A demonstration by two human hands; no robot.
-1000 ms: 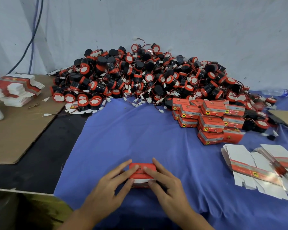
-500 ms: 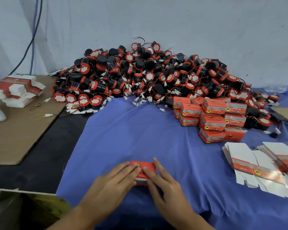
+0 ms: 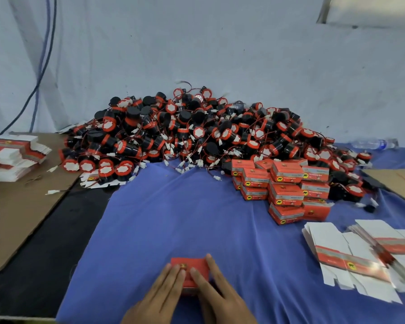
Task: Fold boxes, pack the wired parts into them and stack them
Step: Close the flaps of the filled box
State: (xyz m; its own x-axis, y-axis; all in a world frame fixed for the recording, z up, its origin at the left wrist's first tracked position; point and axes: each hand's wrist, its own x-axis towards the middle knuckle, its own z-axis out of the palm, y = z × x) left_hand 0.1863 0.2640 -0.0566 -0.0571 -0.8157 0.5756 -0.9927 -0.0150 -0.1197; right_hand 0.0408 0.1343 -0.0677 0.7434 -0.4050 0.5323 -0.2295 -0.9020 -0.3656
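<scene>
A small red box (image 3: 192, 265) lies on the blue cloth (image 3: 173, 218) at the near edge. My left hand (image 3: 159, 295) presses on its left side with straight fingers. My right hand (image 3: 218, 293) lies flat over its right side, fingers straight. A big heap of black-and-red wired parts (image 3: 197, 134) fills the back of the table. Several closed red boxes (image 3: 285, 188) are stacked at the right of the heap. Flat unfolded box blanks (image 3: 351, 256) lie fanned out at the near right.
A brown cardboard sheet (image 3: 17, 206) covers the left side, with another pile of flat blanks (image 3: 12, 155) on it. A plastic bottle (image 3: 372, 143) lies at the far right by the wall. Blue cables (image 3: 45, 54) hang down the wall at the left.
Both hands have slid nearer to me and flattened on top of the box, which now lies lower in view. The camera has tilted up, showing more wall.
</scene>
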